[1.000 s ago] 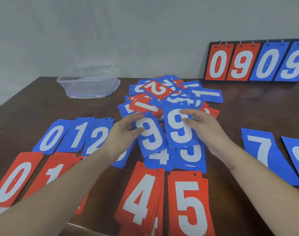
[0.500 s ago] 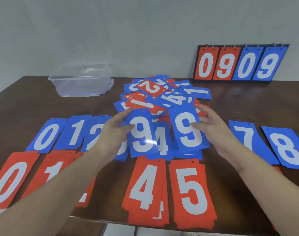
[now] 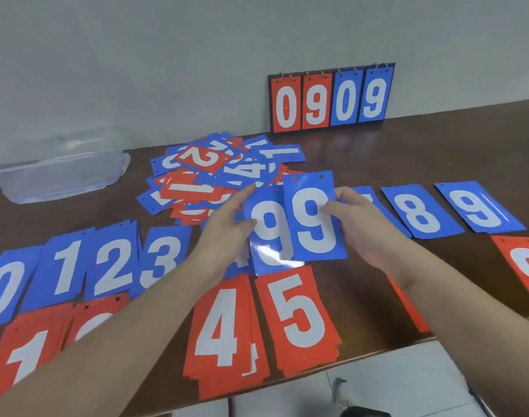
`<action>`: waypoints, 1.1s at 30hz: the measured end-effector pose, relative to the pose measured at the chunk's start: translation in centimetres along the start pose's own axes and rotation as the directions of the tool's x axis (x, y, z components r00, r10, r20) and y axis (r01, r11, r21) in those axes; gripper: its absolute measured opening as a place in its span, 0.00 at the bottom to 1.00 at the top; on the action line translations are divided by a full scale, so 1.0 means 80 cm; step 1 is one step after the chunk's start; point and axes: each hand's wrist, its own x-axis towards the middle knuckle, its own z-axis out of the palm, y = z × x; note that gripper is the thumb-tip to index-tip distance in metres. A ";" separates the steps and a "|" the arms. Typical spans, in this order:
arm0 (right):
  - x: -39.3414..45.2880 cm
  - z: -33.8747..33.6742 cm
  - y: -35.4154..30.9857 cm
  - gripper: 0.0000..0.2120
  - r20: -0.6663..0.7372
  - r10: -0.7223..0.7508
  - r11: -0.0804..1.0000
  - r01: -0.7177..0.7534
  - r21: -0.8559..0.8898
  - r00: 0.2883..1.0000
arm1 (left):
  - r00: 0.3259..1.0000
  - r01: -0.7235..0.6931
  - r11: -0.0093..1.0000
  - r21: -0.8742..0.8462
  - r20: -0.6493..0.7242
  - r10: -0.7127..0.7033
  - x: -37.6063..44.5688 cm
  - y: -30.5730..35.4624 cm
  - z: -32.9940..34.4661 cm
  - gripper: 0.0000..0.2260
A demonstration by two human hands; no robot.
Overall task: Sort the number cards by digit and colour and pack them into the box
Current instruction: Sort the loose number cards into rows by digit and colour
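Loose card pile (image 3: 224, 173) mid-desk, clear box (image 3: 58, 173) far left, scoreboard (image 3: 331, 99) against the wall. Sorted blue cards 0-3 left, 8 and 9 right; red 4 and 5 overhang the desk (image 3: 438, 152) front edge. Left hand (image 3: 227, 233) pinches a blue 9 card (image 3: 270, 236), right hand (image 3: 362, 227) pinches another blue 9 (image 3: 314, 218), overlapping, above the desk.

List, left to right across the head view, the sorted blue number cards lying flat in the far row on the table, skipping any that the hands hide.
Blue 0 card → blue 1 card → blue 2 card → blue 3 card → blue 8 card → blue 9 card on the table. The cards between 3 and 8 sit behind the hands and the two held 9s.
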 end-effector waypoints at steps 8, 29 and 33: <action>0.036 -0.078 -0.007 0.06 0.068 -0.084 0.960 0.100 -0.263 0.994 | 0.998 -0.067 0.998 0.006 -0.010 0.067 0.023 0.019 0.092 0.30; 0.125 -0.444 -0.012 0.11 -0.031 -0.035 0.821 0.011 -0.571 0.999 | 0.997 -0.012 0.985 0.171 0.072 -0.001 0.130 0.042 0.419 0.16; 0.124 -0.451 0.003 0.29 -0.056 -0.149 0.631 0.052 -0.774 0.987 | 1.000 -0.027 0.968 0.248 0.006 0.027 0.139 0.037 0.423 0.14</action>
